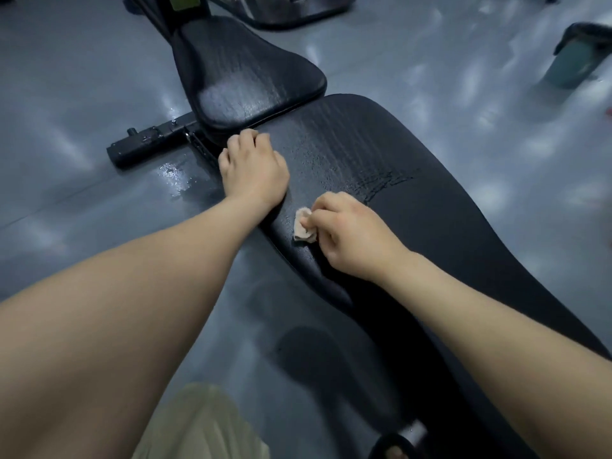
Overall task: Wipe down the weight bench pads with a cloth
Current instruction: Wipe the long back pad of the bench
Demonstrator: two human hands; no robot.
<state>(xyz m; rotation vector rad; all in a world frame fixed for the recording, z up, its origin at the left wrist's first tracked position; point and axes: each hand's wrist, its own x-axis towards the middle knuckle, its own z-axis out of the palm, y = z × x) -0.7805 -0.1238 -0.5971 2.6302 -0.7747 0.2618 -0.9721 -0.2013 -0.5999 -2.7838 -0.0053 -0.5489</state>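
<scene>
Cloth (303, 226) pinched in my right hand (351, 236); left hand (253, 167) grips the back pad (430, 210), which runs lengthwise toward the seat pad (245, 77).

Seat pad (238, 71) and back pad (430, 200) leather-like, finely grained, slightly glossy, wet-streaked. Soft crumpled cloth (303, 226). Matt metal frame (149, 145). Smooth, shiny floor (82, 94).

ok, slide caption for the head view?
Right hand presses a cloth on the long pad; left hand grips its edge.
</scene>
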